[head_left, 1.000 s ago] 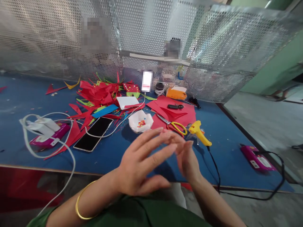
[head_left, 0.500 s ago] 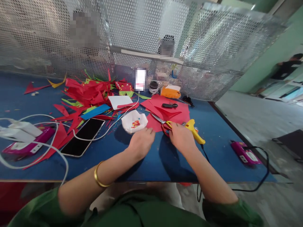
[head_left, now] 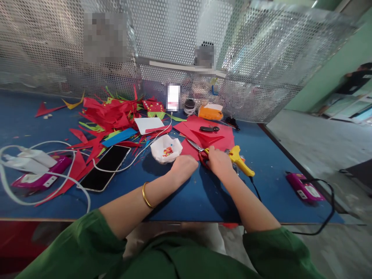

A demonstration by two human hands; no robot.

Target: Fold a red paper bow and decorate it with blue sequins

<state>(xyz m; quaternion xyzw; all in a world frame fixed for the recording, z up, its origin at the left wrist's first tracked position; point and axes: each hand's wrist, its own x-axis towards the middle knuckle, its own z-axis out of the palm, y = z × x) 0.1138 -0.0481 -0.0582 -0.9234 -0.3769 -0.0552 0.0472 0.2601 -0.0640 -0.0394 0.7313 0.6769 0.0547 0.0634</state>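
Note:
My left hand [head_left: 185, 169] is closed just right of a white paper bowl [head_left: 158, 153] with small red and yellow bits in it. Whatever its curled fingers hold, if anything, is hidden. My right hand [head_left: 219, 162] has its fingers wrapped on the handles of the scissors [head_left: 196, 145], whose blades point up and left over red paper [head_left: 186, 128]. A yellow glue gun [head_left: 241, 161] lies just right of my right hand. On the red paper rests a black tool [head_left: 209, 129].
Red and green scraps [head_left: 110, 112] pile up at the back left. A black phone [head_left: 106, 168] and white cables lie left, beside a purple power strip [head_left: 62, 164]. Another purple strip [head_left: 303, 187] is at right. A perforated screen [head_left: 180, 35] stands behind the table.
My left hand has moved right, away from the bowl and closer to my right hand, its fingers more curled. The right hand stays at the scissors. The whole view has shifted slightly.

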